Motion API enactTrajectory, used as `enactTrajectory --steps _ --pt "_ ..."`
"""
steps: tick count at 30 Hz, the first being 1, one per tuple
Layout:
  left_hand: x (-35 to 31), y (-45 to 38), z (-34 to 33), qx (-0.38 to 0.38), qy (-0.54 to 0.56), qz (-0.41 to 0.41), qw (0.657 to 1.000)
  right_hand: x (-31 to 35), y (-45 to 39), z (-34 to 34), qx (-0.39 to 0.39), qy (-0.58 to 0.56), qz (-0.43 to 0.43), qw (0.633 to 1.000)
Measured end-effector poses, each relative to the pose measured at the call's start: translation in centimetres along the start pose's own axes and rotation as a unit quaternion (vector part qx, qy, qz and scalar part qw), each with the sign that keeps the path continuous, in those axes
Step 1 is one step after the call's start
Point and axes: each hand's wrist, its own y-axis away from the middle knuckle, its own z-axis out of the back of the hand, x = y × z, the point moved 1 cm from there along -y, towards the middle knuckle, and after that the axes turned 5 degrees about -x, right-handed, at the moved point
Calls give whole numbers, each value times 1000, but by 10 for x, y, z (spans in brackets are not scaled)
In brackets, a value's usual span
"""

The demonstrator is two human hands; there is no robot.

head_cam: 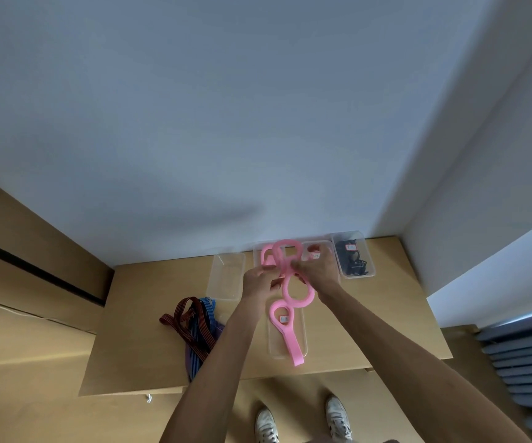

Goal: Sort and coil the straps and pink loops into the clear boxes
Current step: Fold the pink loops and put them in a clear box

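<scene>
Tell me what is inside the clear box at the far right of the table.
The far right clear box holds a dark bundle of black straps with a small red-edged label on top. How many straps there are, and what lies beneath them, cannot be seen.

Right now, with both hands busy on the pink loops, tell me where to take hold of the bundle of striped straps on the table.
Take the striped straps at the far end, where the brown strap arches up off the wooden table in an open loop. Come from above on the left side, away from the left hand and forearm. The near ends lie flat and tangled, probably harder to pinch.
</scene>
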Motion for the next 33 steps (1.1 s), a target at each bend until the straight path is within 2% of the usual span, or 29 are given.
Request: enactTrajectory --steps 5,11,17,22,28,33 --pt "8 -13 10 -26 -115 -32 992 -15 -1 -26 11 76 66 995" --pt "13 -44 20 -56 -243 -138 958 -25 -24 -64 24 97 82 992" --pt "17 -89 19 -45 -341 -170 923 -27 -67 -91 54 101 51 992" --pt "24 -132 10 -56 -363 -146 918 -37 -111 -114 64 124 41 989" --pt "37 -169 -1 -73 -390 -128 909 -58 -147 -137 56 82 -6 995" --pt "36 -183 -5 -85 -416 -187 886 -64 -157 -147 22 40 -15 999"
